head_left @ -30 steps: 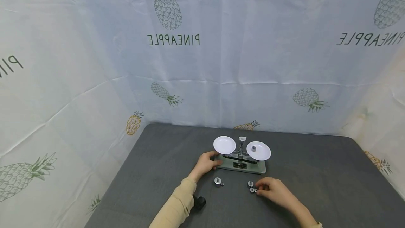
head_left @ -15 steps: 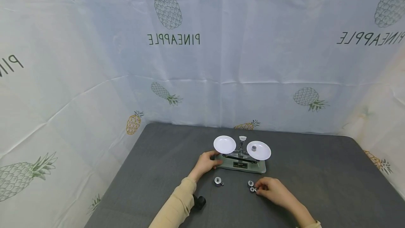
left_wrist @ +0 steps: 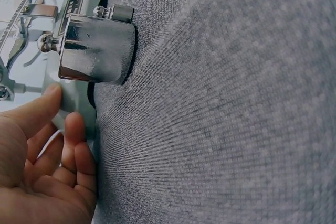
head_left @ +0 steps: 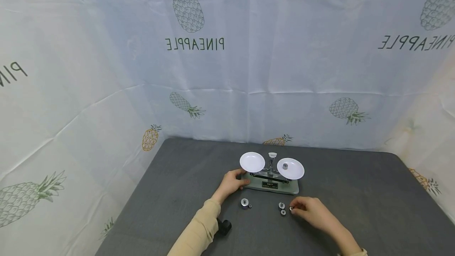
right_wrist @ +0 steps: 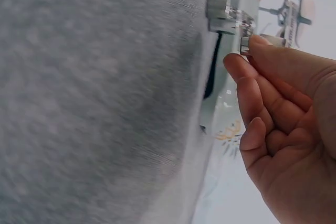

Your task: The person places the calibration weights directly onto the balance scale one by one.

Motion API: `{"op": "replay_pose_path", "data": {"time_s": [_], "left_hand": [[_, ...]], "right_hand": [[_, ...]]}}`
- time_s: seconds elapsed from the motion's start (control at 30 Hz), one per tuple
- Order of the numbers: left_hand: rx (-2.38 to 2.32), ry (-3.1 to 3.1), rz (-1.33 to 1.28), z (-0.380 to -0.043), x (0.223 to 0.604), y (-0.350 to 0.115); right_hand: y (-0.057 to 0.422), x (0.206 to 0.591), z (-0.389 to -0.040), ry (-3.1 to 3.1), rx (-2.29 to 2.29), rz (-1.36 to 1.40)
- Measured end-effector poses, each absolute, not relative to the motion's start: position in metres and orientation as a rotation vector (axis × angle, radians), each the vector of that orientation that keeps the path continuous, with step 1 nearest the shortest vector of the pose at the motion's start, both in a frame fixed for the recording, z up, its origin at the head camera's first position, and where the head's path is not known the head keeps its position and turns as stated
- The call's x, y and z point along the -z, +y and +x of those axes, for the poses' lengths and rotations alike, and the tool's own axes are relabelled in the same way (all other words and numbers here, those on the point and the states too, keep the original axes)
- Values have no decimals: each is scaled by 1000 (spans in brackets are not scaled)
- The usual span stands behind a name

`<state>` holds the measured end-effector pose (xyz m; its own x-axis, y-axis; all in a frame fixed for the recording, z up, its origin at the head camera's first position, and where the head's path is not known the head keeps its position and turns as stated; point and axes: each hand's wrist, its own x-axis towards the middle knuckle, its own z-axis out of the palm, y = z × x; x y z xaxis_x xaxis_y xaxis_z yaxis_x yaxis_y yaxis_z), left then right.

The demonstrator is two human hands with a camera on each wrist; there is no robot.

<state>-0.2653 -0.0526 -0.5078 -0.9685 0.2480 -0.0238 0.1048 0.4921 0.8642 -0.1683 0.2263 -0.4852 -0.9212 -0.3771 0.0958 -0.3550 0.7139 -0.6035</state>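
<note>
A green-based pan balance (head_left: 273, 187) with two white pans stands toward the back of the table. My left hand (head_left: 229, 185) grips the left end of its base, thumb on top and fingers at the side, as the left wrist view shows (left_wrist: 47, 166). In front of the balance, my right hand (head_left: 313, 211) pinches a small metal weight (head_left: 291, 208) between thumb and fingertips. In the right wrist view that weight (right_wrist: 245, 44) is mostly covered by the thumb. Two other weights (head_left: 281, 206) stand just left of this hand. One weight (head_left: 285, 166) sits on the right pan (head_left: 295, 173).
A large knobbed weight (head_left: 244, 204) and a tiny one (head_left: 250, 206) stand in front of my left hand. A black object (head_left: 224, 227) lies beside the left sleeve. The dark grey table (head_left: 355, 192) ends at a pineapple-print curtain (head_left: 227, 121).
My right hand has moved slightly right and away from the other weights, carrying the small weight between its fingertips. The left hand and the balance have stayed in place.
</note>
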Motion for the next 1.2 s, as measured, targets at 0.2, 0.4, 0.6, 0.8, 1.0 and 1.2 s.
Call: {"op": "replay_pose_path", "data": {"time_s": [0.2, 0.4, 0.6, 0.8, 1.0, 1.2], "left_hand": [[-1491, 2582, 312, -265, 507, -53], [-1500, 2580, 323, -266, 508, -53], [-1496, 2584, 326, -267, 509, -53], [-1481, 2593, 322, -269, 511, -53], [-1482, 2588, 316, -269, 513, -52], [-1490, 2586, 313, -269, 513, -54]], "right_hand": [[227, 474, -168, 2920, 1007, -629], [228, 465, -170, 2963, 1001, -632], [227, 458, -170, 3026, 999, -584], [224, 451, -171, 3064, 1058, -451], [222, 445, -174, 3187, 1075, -435], [219, 438, -179, 3248, 1122, -408]]}}
